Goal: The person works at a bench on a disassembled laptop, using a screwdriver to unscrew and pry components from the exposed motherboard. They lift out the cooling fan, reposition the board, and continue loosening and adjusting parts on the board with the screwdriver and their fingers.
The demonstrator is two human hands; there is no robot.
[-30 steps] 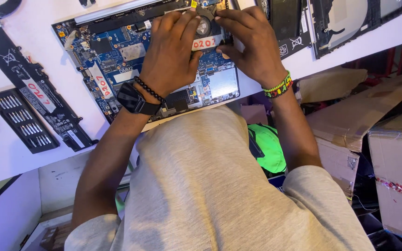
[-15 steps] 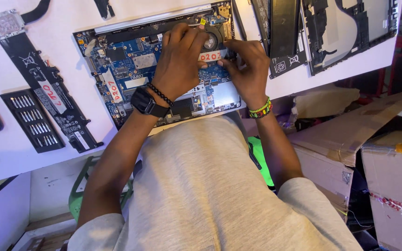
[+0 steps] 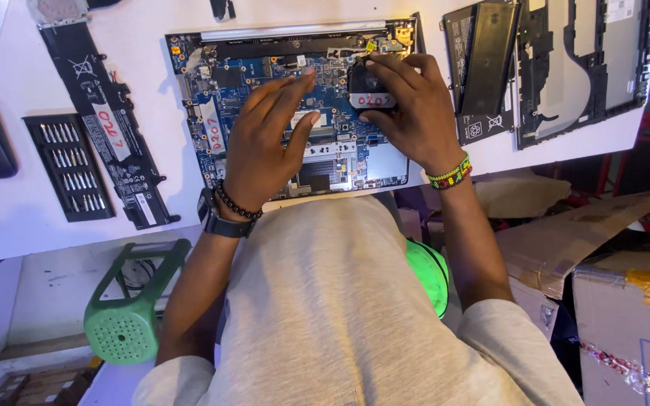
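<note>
From the head view, our left hand lies flat with fingers spread on the blue board of the opened laptop. Our right hand pinches the round black fan at its top right corner. The laptop sits at the near edge of the white surface, with free room between the battery and the laptop.

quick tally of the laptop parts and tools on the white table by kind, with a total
Opened laptop base with blue board, under left hand and right hand: 1
Long black batteries: 2
Laptop cover panel: 1
Screwdriver bit set: 1
Total: 5
</note>
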